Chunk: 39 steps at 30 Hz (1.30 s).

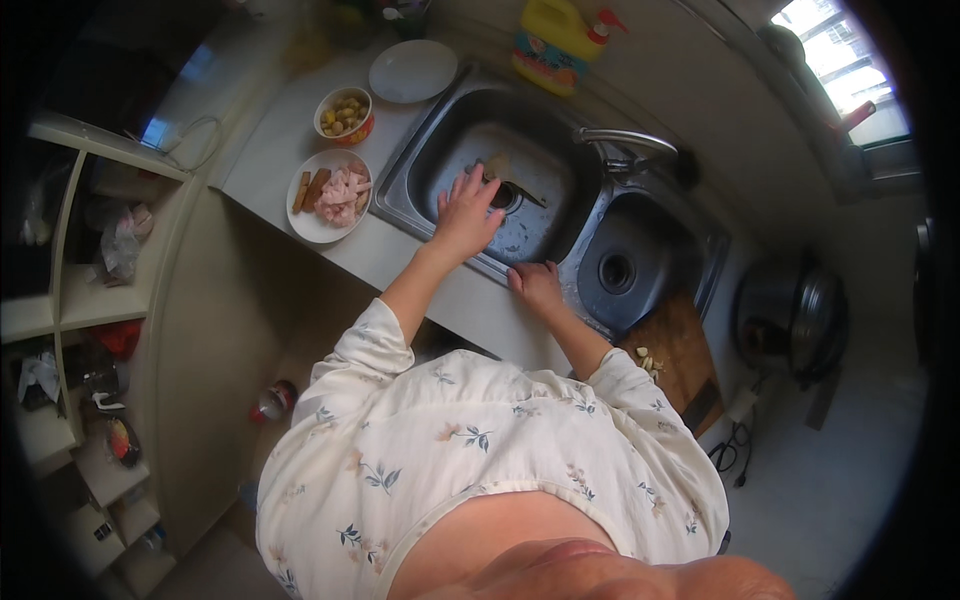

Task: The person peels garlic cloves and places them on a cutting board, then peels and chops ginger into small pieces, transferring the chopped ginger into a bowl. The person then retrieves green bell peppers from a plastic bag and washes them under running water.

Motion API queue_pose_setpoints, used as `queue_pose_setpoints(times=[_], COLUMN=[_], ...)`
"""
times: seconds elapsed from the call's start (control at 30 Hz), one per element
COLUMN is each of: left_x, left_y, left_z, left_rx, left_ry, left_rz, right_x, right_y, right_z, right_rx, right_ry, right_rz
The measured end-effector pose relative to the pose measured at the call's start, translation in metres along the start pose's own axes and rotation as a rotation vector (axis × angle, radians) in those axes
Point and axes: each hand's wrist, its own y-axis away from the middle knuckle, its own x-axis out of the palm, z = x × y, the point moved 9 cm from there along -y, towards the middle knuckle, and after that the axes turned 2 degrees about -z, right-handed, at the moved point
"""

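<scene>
My left hand (468, 212) reaches over the large left basin (425, 185) of a steel double sink, fingers spread and nothing held in them. Just beyond its fingertips, at the drain, lie a pale yellowish-brown scrap (497, 166) and a thin, long piece (530, 192) whose kind I cannot make out. My right hand (537, 288) rests on the sink's front edge near the divider, its fingers loosely bent and apart, with nothing visible in them. The curved tap (630, 138) stands behind the divider, and the smaller right basin (650, 250) is to the right of this hand.
Left of the sink stand a plate (297, 222) of raw pinkish meat and brown sticks, a bowl (366, 128) of yellowish pieces, and a white plate (413, 70). A yellow bottle (560, 35) stands behind. A cutting board (683, 345) with garlic cloves (648, 362) overlaps the right basin.
</scene>
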Motion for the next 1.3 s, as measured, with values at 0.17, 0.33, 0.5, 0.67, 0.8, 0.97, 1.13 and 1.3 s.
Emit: queue_pose_setpoints(times=[0.17,0.33,0.5,0.67,0.8,0.97,1.13,1.3], left_x=[-0.071,0.118,0.112,0.101,0.069,0.05,0.015,-0.003], left_y=[-0.012,0.003,-0.034,-0.002,0.026,0.072,0.137,0.209], left_z=[-0.011,0.055,0.038,0.051,0.041,0.044,0.064,0.124], left_rx=[0.288,-0.064,0.097,0.106,0.066,0.023,-0.153,-0.45], left_ry=[0.186,-0.454,-0.182,-0.098,-0.025,0.041,-0.102,0.099], left_rz=[-0.646,0.983,0.307,0.326,0.102,0.099,-0.023,-0.082], right_x=[-0.009,-0.013,-0.012,-0.01,-0.001,-0.007,-0.001,-0.005], right_y=[0.006,0.008,0.008,0.005,0.002,0.003,-0.002,-0.001], right_z=[0.014,0.018,0.018,0.019,0.008,0.01,0.004,0.006], right_rx=[-0.083,-0.12,-0.095,-0.112,-0.047,-0.092,-0.059,-0.146], right_ry=[0.075,0.145,0.121,0.116,0.111,0.048,0.053,0.141], right_rz=[-0.211,-0.234,-0.209,-0.186,-0.07,-0.174,-0.119,-0.219])
